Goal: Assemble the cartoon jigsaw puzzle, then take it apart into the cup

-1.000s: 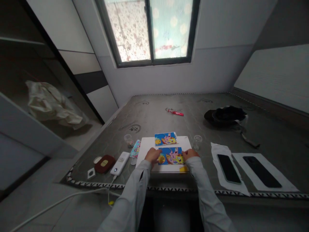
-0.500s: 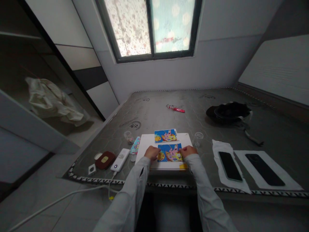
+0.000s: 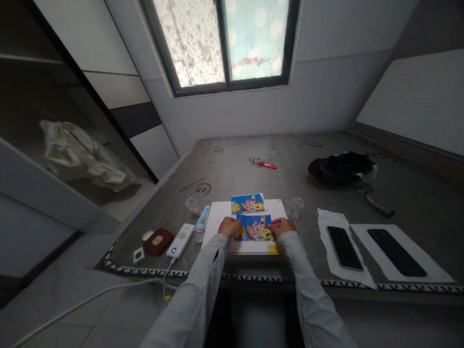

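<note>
Grip unchanged from earlier: left hand (image 3: 228, 226) pinches the nearer blue card (image 3: 255, 227) at nine o'clock, right hand (image 3: 283, 226) at three.

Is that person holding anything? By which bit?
The nearer blue cartoon card, by both sides: left grip at its left edge, right grip at its right edge.

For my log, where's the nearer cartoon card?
Head view, lower centre: the nearer cartoon card is between left hand and right hand, over the white box.
</note>
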Tool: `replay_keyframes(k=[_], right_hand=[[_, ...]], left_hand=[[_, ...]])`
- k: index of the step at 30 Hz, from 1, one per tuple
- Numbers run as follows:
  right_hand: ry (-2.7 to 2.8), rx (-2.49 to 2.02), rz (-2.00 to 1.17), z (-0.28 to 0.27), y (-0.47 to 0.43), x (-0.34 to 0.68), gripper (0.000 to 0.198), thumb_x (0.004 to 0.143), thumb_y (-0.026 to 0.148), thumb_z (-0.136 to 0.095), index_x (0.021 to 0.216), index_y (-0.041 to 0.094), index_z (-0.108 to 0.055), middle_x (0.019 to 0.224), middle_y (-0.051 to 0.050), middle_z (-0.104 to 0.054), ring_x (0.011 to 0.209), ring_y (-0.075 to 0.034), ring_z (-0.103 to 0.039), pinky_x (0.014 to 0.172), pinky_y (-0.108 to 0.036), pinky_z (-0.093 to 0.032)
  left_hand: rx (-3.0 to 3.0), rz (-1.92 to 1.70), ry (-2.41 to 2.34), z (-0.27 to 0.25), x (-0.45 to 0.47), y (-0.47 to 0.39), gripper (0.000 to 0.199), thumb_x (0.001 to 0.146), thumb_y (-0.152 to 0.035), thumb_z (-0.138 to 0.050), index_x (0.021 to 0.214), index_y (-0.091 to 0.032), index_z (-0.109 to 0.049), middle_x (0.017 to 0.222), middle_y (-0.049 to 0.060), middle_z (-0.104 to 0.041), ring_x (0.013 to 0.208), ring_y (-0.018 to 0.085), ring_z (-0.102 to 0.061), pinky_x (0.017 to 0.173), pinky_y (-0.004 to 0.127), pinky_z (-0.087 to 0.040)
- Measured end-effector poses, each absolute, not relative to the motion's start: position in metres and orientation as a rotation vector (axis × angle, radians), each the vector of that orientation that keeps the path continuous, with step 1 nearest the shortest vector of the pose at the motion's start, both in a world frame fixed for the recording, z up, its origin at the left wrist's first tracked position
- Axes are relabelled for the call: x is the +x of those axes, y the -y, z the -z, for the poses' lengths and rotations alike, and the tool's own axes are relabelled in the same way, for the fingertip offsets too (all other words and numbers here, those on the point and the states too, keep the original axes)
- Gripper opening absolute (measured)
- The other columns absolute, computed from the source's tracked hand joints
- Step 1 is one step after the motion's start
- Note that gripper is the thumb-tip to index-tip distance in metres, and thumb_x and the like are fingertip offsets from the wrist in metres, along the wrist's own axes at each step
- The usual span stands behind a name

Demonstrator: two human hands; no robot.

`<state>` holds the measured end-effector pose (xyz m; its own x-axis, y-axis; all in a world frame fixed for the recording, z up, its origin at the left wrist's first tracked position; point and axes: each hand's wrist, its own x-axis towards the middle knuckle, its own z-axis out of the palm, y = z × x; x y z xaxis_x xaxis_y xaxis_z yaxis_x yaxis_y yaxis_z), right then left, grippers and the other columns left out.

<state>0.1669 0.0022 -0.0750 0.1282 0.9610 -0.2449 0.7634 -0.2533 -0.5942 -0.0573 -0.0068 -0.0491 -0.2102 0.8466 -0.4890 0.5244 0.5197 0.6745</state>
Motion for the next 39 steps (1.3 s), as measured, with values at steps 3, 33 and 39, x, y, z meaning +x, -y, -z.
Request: replay_keyframes(k=[3,33,39], right_hand=[[1.659,-2.055,-0.851,0.078,-0.001,0.165,0.029,0.093,0.039,-0.061,0.109,0.016,-0.063,0.105,-0.005,-0.067,0.091,-0.016,-0.064,0.082,-0.037,-0.055],[1.69,-1.851,-0.747,0.067,0.01,0.161,0.026,0.091,0.039,-0.061,0.107,0.019,-0.065,0.088,-0.001,-0.069,0.073,-0.012,-0.062,0.071,-0.03,-0.051],[1.682,-1.868,-0.676,0.065,0.014,0.157,0.018,0.088,0.037,-0.061,0.102,0.027,-0.069,0.084,0.001,-0.071,0.072,-0.013,-0.061,0.066,-0.026,-0.044]], left_hand=[[1.132,-0.484,-1.922,0.051,-0.057,0.008,0.038,0.093,-0.037,-0.06,0.125,-0.016,-0.058,0.124,0.01,-0.061,0.106,0.023,-0.062,0.089,0.044,-0.055],[1.395,-0.724,-1.976,0.056,-0.063,0.036,0.034,0.094,-0.037,-0.058,0.121,-0.017,-0.06,0.122,0.01,-0.062,0.105,0.021,-0.062,0.09,0.043,-0.055],[1.492,-0.786,-1.99,0.061,-0.064,0.044,0.034,0.094,-0.038,-0.057,0.12,-0.017,-0.061,0.12,0.009,-0.063,0.104,0.021,-0.063,0.09,0.044,-0.054]])
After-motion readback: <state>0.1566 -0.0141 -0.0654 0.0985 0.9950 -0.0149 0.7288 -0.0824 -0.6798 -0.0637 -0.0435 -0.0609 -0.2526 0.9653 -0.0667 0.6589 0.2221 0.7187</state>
